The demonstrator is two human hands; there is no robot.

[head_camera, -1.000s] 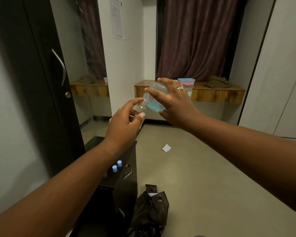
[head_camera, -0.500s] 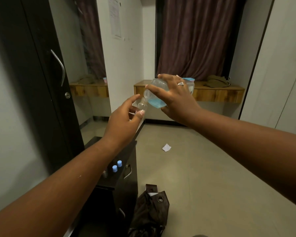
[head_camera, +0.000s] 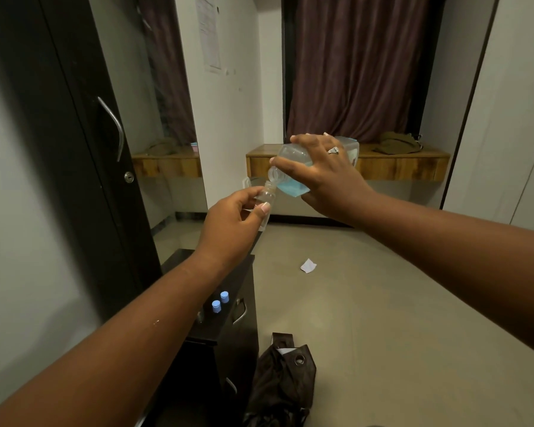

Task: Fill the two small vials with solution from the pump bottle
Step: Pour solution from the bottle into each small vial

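Note:
My right hand [head_camera: 324, 174] grips a clear bottle [head_camera: 290, 171] holding pale blue liquid, tipped on its side with its open neck pointing down-left. The pump head is not on it. My left hand [head_camera: 232, 226] holds a small clear vial [head_camera: 266, 200] upright between thumb and fingers, its mouth right under the bottle's neck. The two openings look touching or nearly so. Two small blue caps [head_camera: 220, 302] stand on the dark cabinet [head_camera: 238, 272] below my left forearm. A second vial is not clearly visible.
A tall dark wardrobe door [head_camera: 74, 149] with a metal handle stands at the left. A wooden shelf [head_camera: 398, 164] runs under the brown curtain at the back. A dark bag [head_camera: 285, 374] lies on the floor beside the cabinet, and a paper scrap [head_camera: 308, 265] farther out.
Both hands have risen slightly. The vial now stands more upright under the bottle's neck, and the bottle is tipped a bit further.

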